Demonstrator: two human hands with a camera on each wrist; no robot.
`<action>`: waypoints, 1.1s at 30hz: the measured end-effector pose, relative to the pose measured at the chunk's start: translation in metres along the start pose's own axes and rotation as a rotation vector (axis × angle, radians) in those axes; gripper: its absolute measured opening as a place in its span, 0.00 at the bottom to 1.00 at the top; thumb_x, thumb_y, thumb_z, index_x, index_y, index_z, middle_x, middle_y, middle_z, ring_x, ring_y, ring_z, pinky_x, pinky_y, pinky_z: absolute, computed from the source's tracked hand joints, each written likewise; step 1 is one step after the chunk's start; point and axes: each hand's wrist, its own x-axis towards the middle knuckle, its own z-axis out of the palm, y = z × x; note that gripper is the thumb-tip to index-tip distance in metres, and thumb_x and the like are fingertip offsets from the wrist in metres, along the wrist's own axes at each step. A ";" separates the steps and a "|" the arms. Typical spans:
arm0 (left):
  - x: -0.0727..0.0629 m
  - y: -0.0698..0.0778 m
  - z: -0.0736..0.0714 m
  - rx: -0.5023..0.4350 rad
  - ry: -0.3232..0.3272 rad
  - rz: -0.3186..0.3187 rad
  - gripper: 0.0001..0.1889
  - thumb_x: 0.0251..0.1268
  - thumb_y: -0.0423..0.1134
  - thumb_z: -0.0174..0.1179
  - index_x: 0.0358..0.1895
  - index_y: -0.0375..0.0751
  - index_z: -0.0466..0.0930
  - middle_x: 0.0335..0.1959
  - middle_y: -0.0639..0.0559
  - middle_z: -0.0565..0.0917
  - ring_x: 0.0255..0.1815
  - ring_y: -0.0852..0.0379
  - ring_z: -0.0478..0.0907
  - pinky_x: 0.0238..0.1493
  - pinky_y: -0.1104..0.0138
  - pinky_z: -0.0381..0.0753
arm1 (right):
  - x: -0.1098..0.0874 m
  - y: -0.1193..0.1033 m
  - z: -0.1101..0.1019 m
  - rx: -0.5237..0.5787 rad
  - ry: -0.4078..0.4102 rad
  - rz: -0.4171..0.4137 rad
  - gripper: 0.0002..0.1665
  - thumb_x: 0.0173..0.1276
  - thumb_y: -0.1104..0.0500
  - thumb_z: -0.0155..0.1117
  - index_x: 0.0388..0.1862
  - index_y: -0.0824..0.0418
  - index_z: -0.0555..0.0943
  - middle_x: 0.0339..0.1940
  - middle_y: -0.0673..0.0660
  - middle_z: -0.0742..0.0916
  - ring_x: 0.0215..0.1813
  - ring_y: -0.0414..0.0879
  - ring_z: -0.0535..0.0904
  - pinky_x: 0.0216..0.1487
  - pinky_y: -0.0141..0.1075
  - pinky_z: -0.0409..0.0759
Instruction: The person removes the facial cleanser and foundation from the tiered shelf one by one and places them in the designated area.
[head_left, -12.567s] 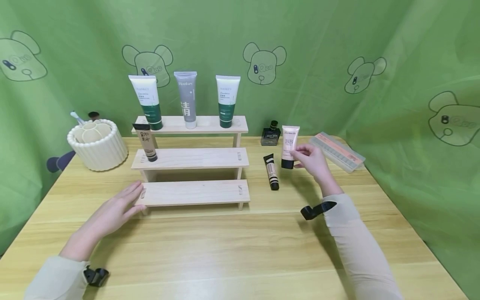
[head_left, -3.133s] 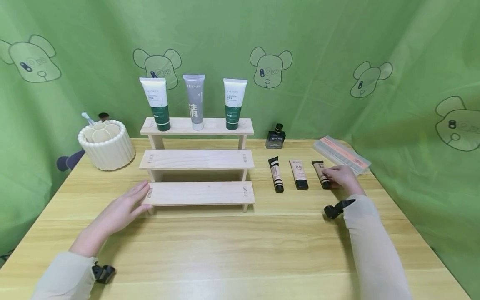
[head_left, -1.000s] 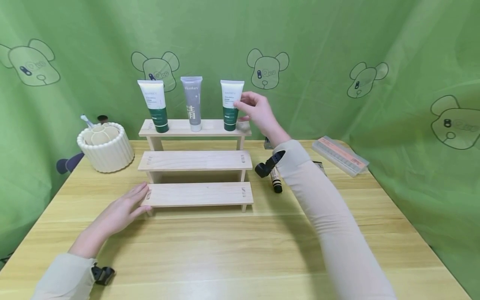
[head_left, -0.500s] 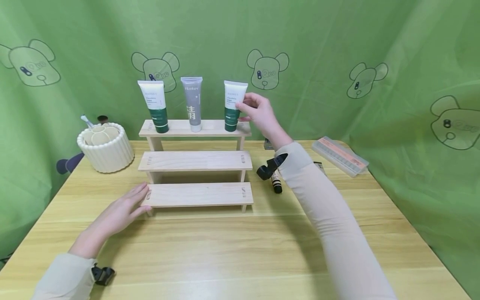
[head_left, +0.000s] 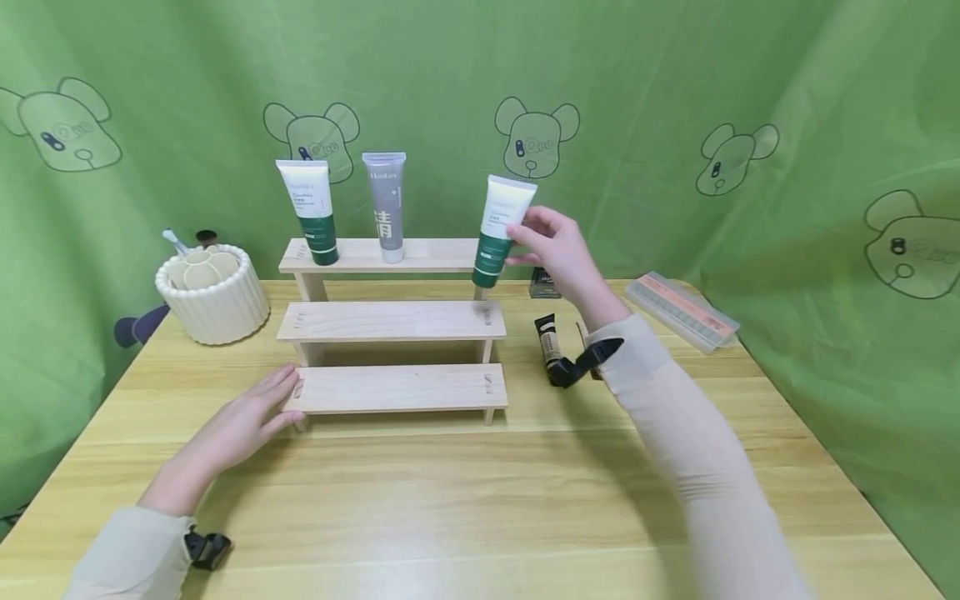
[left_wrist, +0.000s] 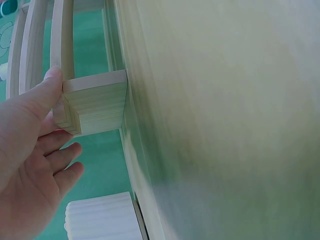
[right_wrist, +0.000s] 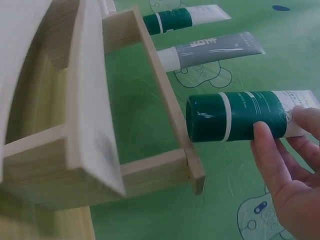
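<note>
In the head view my right hand (head_left: pixel 558 250) pinches a white-and-green squeeze tube (head_left: pixel 501 229), tilted and raised in front of the top tier's right end. The right wrist view shows its green cap (right_wrist: pixel 207 118) apart from the wood. My left hand (head_left: pixel 240 421) holds the left end of the bottom tier of a three-tier wooden display shelf (head_left: pixel 397 387); in the left wrist view its thumb lies against the board (left_wrist: pixel 95 81). Another white-and-green tube (head_left: pixel 309 212) and a grey tube (head_left: pixel 386 208) stand on the top tier.
Right of the shelf lie a black-capped beige tube (head_left: pixel 548 337) and another partly hidden tube, beneath the right wrist. A dark perfume bottle (head_left: pixel 543 285) is half covered by the hand. A clear case (head_left: pixel 682 310) lies at right; a white ribbed brush holder (head_left: pixel 213 296) stands at left.
The small tube from the middle tier now lies at the table's right, largely hidden. Since then my right hand has taken the right-hand white-and-green tube off the top tier, rightward. Left hand unmoved.
</note>
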 end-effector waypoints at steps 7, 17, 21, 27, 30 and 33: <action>0.000 0.001 -0.001 0.000 0.000 0.002 0.33 0.65 0.47 0.55 0.65 0.25 0.59 0.67 0.31 0.58 0.65 0.33 0.55 0.62 0.43 0.56 | -0.030 0.022 -0.025 -0.034 -0.007 0.076 0.23 0.64 0.61 0.62 0.55 0.71 0.71 0.45 0.64 0.79 0.42 0.53 0.78 0.43 0.42 0.82; 0.000 0.001 0.000 0.001 -0.001 0.006 0.33 0.65 0.47 0.55 0.65 0.25 0.60 0.67 0.32 0.57 0.65 0.33 0.55 0.62 0.43 0.56 | -0.068 0.071 -0.054 -0.119 -0.125 0.179 0.21 0.66 0.60 0.59 0.49 0.75 0.69 0.38 0.61 0.79 0.39 0.51 0.79 0.40 0.44 0.82; 0.000 0.001 -0.001 0.001 -0.003 0.006 0.33 0.65 0.47 0.55 0.65 0.25 0.59 0.67 0.31 0.57 0.65 0.33 0.55 0.63 0.43 0.56 | -0.081 0.086 -0.060 -0.120 -0.170 0.231 0.19 0.66 0.63 0.59 0.48 0.76 0.68 0.35 0.61 0.80 0.36 0.52 0.79 0.37 0.43 0.83; 0.000 0.002 -0.001 -0.002 -0.006 0.000 0.34 0.65 0.47 0.55 0.65 0.25 0.59 0.67 0.31 0.57 0.65 0.33 0.55 0.63 0.43 0.55 | -0.101 0.107 -0.067 -0.149 -0.271 0.331 0.20 0.63 0.62 0.61 0.46 0.75 0.67 0.34 0.61 0.78 0.33 0.50 0.78 0.37 0.44 0.83; -0.001 0.002 -0.002 -0.002 -0.007 -0.005 0.34 0.65 0.47 0.55 0.65 0.25 0.59 0.67 0.31 0.57 0.65 0.33 0.55 0.62 0.43 0.55 | -0.111 0.115 -0.070 -0.163 -0.346 0.371 0.19 0.63 0.61 0.61 0.45 0.74 0.68 0.33 0.61 0.80 0.32 0.51 0.80 0.37 0.45 0.83; -0.001 0.003 -0.002 -0.002 -0.009 -0.009 0.34 0.65 0.47 0.55 0.65 0.25 0.59 0.67 0.31 0.57 0.65 0.33 0.55 0.62 0.43 0.55 | -0.118 0.121 -0.073 -0.173 -0.410 0.402 0.17 0.63 0.61 0.61 0.42 0.72 0.69 0.31 0.62 0.82 0.29 0.51 0.81 0.35 0.46 0.83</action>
